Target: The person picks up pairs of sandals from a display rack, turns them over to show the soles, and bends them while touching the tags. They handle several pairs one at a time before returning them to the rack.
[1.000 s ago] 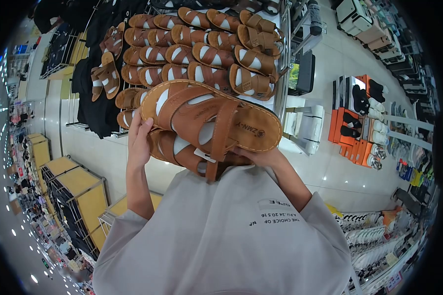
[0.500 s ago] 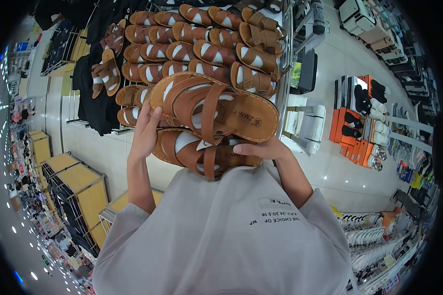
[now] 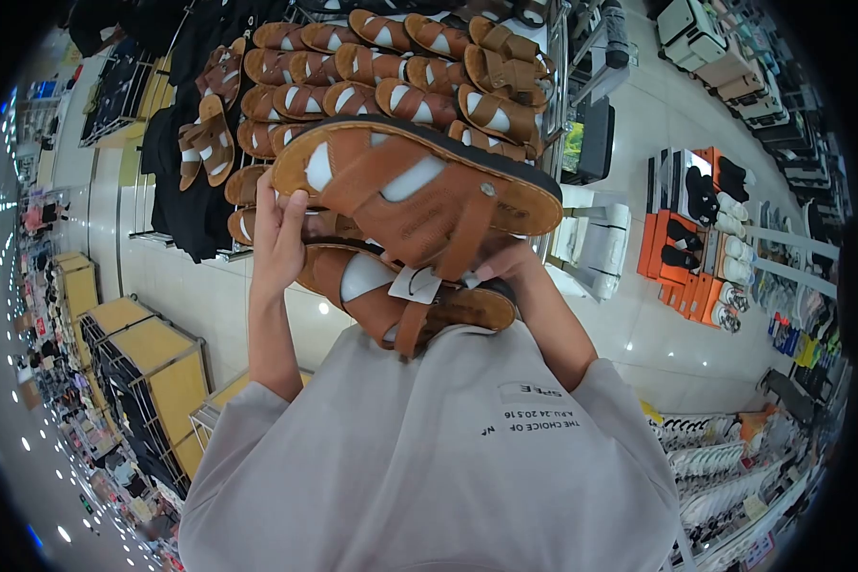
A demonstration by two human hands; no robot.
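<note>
Two brown leather sandals are held one above the other before my chest. The upper sandal (image 3: 400, 186) is tilted, showing its side straps, a metal stud and dark sole edge. Gripping its toe end is my left hand (image 3: 281, 238), thumb on the near side. The lower sandal (image 3: 357, 291) rests close to my shirt, white stuffing under its straps. A white tag (image 3: 415, 285) hangs between the two. My right hand (image 3: 507, 260) is closed at the heel side, in the gap between the sandals; its fingers are partly hidden and slightly blurred.
Rows of similar brown sandals (image 3: 372, 62) lie on a display ahead. Another pair (image 3: 208, 143) sits on black cloth to the left. Orange shoeboxes (image 3: 672, 272) with shoes stand on the right, and suitcases (image 3: 696, 33) farther back. Yellow-topped racks (image 3: 143, 329) are at left.
The upper sandal has tipped up and turned, so its side and sole edge now show. The white tag has come into view. My right thumb has left the lower sandal's insole and moved up.
</note>
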